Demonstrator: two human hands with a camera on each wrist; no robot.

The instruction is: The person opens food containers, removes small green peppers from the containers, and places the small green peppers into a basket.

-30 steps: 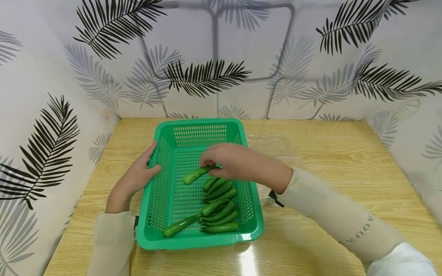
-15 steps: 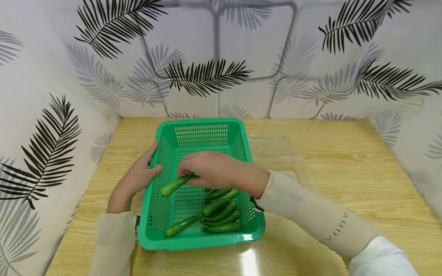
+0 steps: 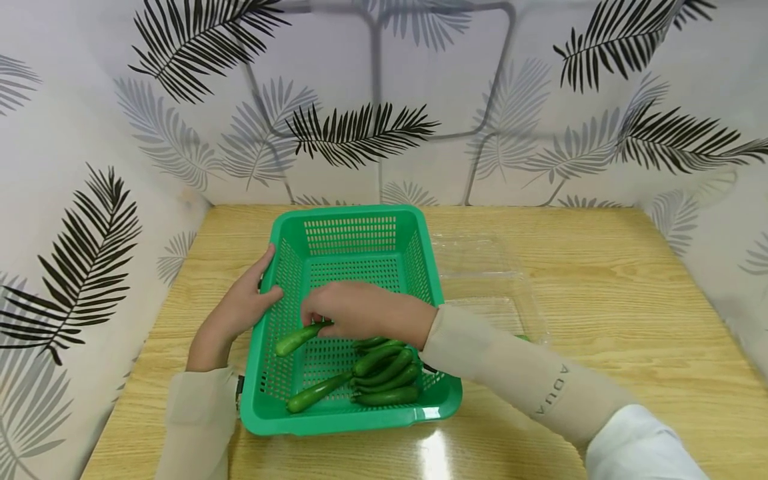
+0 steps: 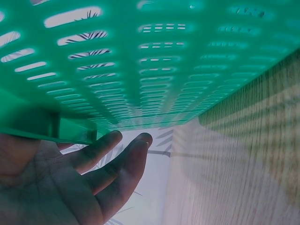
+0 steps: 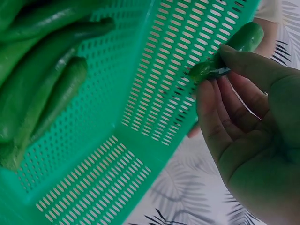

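A green basket (image 3: 360,424) with slotted walls stands on the table. My left hand (image 3: 243,303) grips its left rim, thumb over the inside; in the left wrist view the fingers (image 4: 126,164) extend along the outside below the rim. My right hand (image 3: 345,310) pinches the narrow end of a smooth green cucumber (image 3: 294,341) over the left half of the basket. In the right wrist view, thumb and fingertips hold that cucumber (image 5: 248,37). Several more cucumbers (image 3: 387,397) lie side by side at the basket's right, partly hidden by my hand, and one (image 3: 318,393) lies apart at the front left.
To the right of the basket lies a clear plastic box (image 3: 480,257) with its lid side raised, partly behind my right forearm; a bit of green (image 3: 522,338) shows in it. A leaf-patterned cloth (image 3: 384,80) walls the wooden table (image 3: 630,300) at back and sides.
My right hand has carried the cucumber left and toward the front of the basket, now lower. My left hand has stayed on the rim.
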